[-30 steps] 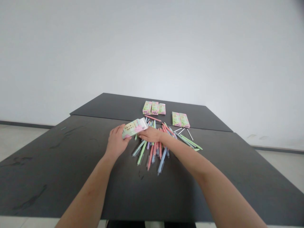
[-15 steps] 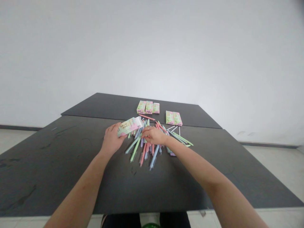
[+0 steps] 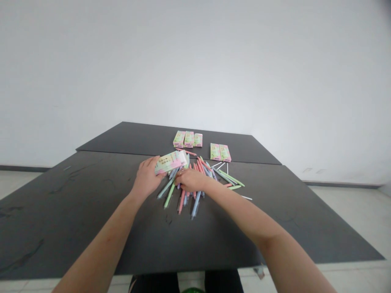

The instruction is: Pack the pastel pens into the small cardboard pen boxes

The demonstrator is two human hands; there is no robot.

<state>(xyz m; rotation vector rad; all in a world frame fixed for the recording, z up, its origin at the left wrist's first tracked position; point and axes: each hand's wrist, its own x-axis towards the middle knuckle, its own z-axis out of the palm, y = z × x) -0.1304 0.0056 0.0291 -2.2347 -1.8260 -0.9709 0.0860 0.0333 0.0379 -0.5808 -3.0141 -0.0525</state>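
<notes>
My left hand (image 3: 146,176) is wrapped round the left end of a small green and pink carton (image 3: 169,162). The carton tilts up to the right, with its white flap end over the pile. Below and beside it spreads a loose heap of pastel pens (image 3: 195,203) in green, pink, blue and purple. My right hand (image 3: 191,180), a ring on one finger, reaches down into this heap just under the carton's flap end. Its fingers are curled together among the pens, and the fingertips are partly hidden, so what they pinch cannot be made out.
Several matching cartons (image 3: 188,139) stand in a group at the back, and two more cartons (image 3: 220,152) lie side by side to their right. Thin white sticks (image 3: 227,167) lie by the pens' right side. A seam crosses the black table (image 3: 91,211); a wall rises behind.
My right hand has moved slightly left and down within the pens. The carton in my left hand has shifted a little to the right. The view has moved slightly.
</notes>
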